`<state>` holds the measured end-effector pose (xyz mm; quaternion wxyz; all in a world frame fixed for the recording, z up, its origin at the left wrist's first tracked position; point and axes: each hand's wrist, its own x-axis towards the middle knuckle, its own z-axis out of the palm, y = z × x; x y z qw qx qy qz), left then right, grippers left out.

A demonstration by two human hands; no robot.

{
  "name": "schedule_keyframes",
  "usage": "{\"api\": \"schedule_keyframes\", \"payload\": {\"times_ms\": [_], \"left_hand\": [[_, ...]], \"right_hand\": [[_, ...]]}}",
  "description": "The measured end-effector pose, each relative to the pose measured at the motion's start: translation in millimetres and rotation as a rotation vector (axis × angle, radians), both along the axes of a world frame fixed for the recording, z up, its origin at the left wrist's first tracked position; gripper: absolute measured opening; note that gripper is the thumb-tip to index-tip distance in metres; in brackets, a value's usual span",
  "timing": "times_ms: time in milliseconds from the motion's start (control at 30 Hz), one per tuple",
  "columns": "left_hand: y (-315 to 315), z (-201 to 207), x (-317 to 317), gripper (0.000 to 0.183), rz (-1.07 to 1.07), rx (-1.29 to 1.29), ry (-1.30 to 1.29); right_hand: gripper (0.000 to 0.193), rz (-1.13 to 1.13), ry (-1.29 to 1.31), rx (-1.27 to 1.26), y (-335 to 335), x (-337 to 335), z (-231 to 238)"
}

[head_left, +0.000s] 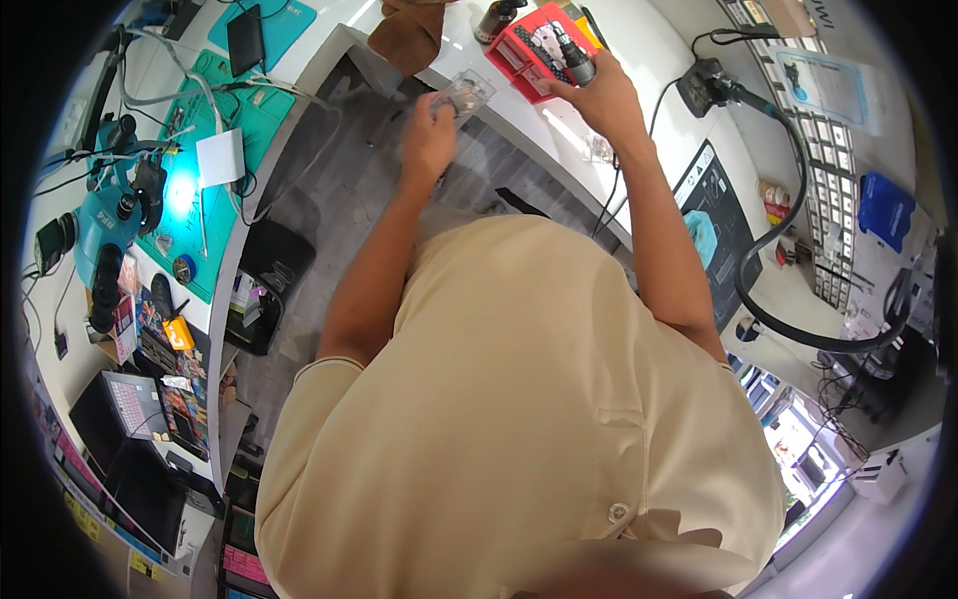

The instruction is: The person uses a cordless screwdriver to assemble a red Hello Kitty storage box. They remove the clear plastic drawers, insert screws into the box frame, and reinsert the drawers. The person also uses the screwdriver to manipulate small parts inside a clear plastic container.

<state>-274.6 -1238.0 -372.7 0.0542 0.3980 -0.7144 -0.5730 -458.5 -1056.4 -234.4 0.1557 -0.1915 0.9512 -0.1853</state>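
Note:
My left hand [429, 145] is closed on a small clear plastic box [469, 93] with small pieces inside, held out past the edge of the white bench. At that bench my right hand [607, 100] has its thumb and fingers around the lower end of a black cylindrical tool [573, 56]. The tool lies tilted over a red open-topped tray [529, 52], whose sections hold small pale and dark parts. My right fingertips are partly hidden. A dark bottle [496, 20] stands beside the tray's far left corner.
A brown pouch-like item [407, 35] sits at the bench's left end. Right of my arm are a black mat [707, 190] with a teal cloth and a thick black hose [768, 235]. A teal microscope [105, 220] and green mat [212, 270] occupy the left bench. A black chair [277, 260] stands below.

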Motion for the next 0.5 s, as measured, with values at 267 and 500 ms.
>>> {"api": "schedule_keyframes", "payload": {"times_ms": [267, 500], "left_hand": [[-24, 7, 45, 0.039, 0.149, 0.210, 0.255], [-6, 125, 41, 0.044, -0.156, 0.185, 0.299]], "right_hand": [[0.074, -0.161, 0.158, -0.233, 18, 22, 27], [0.036, -0.237, -0.345, -0.686, 34, 89, 70]]}}
